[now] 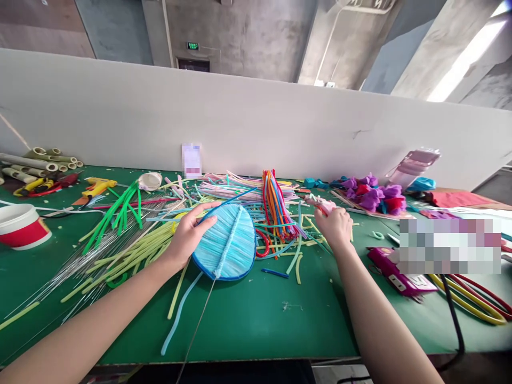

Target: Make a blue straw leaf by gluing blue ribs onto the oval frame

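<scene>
My left hand (187,234) is closed on the upper left edge of a light blue pipe-cleaner leaf (230,248). This leaf has a dark blue rim, a pale raised midrib, and a thin wire stem (199,325) running down past the table edge. One loose end of blue pipe cleaner (236,199) sticks out at its top. To the right, apart from the leaf, my right hand (336,228) is wrapped round a small pink tool (326,205). Its light front end points left, and the fingers hide too much to tell its kind.
Green pipe cleaners (128,210), yellow-green ones (136,248), thin wires (100,266) and a multicoloured bundle (278,205) cover the green table (280,330). A paper cup (22,226) and yellow glue gun (98,186) stand left. Purple flowers (372,193) and a magenta box (400,272) lie right.
</scene>
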### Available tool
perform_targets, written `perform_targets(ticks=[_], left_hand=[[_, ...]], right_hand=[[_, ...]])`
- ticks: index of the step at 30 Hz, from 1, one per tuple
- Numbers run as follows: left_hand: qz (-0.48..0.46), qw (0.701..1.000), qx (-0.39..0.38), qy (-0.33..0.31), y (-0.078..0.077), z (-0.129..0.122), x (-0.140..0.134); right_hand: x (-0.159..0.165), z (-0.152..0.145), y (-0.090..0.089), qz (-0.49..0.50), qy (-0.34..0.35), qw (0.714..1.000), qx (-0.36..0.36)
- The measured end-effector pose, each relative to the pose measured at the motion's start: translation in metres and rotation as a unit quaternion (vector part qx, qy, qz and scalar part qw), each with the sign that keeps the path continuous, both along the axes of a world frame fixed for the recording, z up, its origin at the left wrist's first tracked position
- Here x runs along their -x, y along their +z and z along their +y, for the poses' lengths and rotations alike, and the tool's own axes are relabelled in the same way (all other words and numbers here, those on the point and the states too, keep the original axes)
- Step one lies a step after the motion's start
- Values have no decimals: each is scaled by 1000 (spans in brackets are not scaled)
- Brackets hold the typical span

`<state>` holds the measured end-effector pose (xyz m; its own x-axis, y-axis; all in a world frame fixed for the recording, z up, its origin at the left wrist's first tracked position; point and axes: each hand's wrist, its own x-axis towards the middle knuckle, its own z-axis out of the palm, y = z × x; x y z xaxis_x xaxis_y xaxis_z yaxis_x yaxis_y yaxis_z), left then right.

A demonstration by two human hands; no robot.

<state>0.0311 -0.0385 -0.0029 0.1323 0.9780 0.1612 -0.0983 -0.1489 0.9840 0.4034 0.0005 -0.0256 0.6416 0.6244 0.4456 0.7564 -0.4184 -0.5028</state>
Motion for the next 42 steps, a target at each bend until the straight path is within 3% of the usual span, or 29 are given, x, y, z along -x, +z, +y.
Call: perform_targets(ticks=[4,6,11,14,16,26,42], left_hand=[[-2,1000,7,-6,0,0,1],[-1,1000,12,-9,-1,1,1],[-1,999,32,-28,-4,0,0],[0,999,36,-36,-7,-1,-1],[8,999,29,-40,-8,-1,-2],[10,998,35,-46,-7,-3,-4],[2,999,37,-8,-6,-1,-3]], right_hand=[[-4,-2,-3,0,-32,999,-3],[7,-3,4,-26,-9,999,-36],[71,-13,26,-115,194,967,-116],[113,-21,30,-169,384,893,-160],[131,-24,29,-195,436,864,-161],[127,-22,27,-221,417,871,-133],[132,-33,24,-232,464,844,-138]])
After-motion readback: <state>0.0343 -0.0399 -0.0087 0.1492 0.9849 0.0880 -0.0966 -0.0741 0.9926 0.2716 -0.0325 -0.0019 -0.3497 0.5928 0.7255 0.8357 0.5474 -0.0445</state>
